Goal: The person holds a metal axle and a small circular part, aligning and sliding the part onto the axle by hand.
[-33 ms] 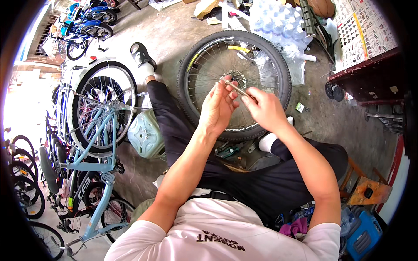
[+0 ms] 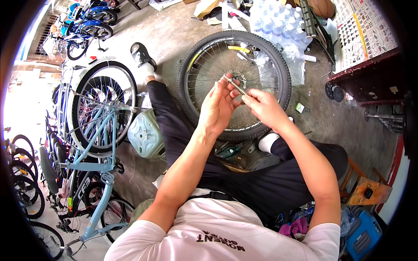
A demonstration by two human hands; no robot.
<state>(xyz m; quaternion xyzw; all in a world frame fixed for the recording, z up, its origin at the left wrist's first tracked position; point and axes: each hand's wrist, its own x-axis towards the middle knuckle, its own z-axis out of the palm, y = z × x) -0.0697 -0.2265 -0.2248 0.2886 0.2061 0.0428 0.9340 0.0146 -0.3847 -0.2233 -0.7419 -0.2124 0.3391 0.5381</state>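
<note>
Left hand [image 2: 219,108] pinches upper end of thin metal axle rod [image 2: 235,86]; right hand [image 2: 262,107] closed on lower end. Rod held above bicycle wheel [image 2: 235,87] lying on concrete floor [image 2: 174,39]. Risk: small fittings (too small to tell) slip off, drop between spokes. Pinch looks light.

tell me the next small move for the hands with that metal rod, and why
Probably lower the thin metal axle rod toward the hub of the bicycle wheel lying flat below. Both the left hand and right hand pinch it in the air directly over the hub, tilted, not yet seated.
</note>
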